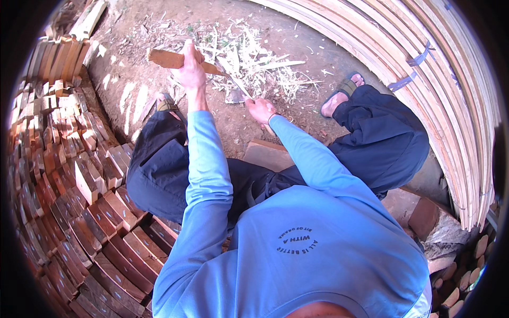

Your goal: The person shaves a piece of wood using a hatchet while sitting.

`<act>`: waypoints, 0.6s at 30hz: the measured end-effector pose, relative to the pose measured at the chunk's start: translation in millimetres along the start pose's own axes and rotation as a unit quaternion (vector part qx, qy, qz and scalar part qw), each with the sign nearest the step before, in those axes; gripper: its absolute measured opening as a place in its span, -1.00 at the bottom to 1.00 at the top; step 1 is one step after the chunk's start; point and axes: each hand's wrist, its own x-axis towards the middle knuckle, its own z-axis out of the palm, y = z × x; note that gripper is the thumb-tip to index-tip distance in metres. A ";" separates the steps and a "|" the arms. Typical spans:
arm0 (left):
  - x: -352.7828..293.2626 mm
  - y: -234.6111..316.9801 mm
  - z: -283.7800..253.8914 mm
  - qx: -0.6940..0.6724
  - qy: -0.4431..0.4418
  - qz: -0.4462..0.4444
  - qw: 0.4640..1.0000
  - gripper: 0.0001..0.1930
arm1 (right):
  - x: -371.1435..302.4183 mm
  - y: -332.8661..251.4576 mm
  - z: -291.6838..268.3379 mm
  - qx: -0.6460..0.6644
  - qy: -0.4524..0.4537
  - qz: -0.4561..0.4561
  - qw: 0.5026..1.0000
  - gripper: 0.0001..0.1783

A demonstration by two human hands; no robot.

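Note:
My left hand (pixel 190 73) is wrapped round a flat brown piece of wood (pixel 165 59), held out in front of me above the ground. One end of the wood juts out left of the fist, and the other shows to its right. Lower and to the right, my right hand (pixel 260 110) is closed on a thin, pale, blade-like tool (pixel 241 87). That tool slants up and left toward the wood's right end; whether they touch I cannot tell. A small grey patch (pixel 234 96) below it is too unclear to name. Pale wood shavings (pixel 254 66) lie beyond my hands.
Stacked wooden blocks (pixel 101 228) fill the left side. Long bent boards (pixel 419 69), tied with strips, curve along the right. A wooden block (pixel 268 153) lies between my legs, and my sandalled feet stand on bare earth (pixel 302 37). Cut wood ends (pixel 466 281) sit at lower right.

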 end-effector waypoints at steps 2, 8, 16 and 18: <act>2.5 -0.4 -3.0 0.002 -0.005 0.008 1.000 -0.55 | -0.1 -1.2 -1.9 -0.003 0.001 0.002 1.000 -0.16; 21.9 -7.7 -27.8 -0.031 -0.005 -0.014 0.999 -0.62 | -10.6 -17.9 -18.3 0.060 0.027 -0.064 0.996 -0.19; 20.8 -8.3 -24.6 -0.023 0.020 -0.014 0.999 -0.58 | 8.2 6.1 -7.4 0.013 0.041 0.008 0.999 -0.25; 20.2 -8.3 -28.2 -0.025 0.018 -0.009 0.999 -0.58 | -6.3 -2.1 -14.0 0.036 0.037 0.021 0.998 -0.30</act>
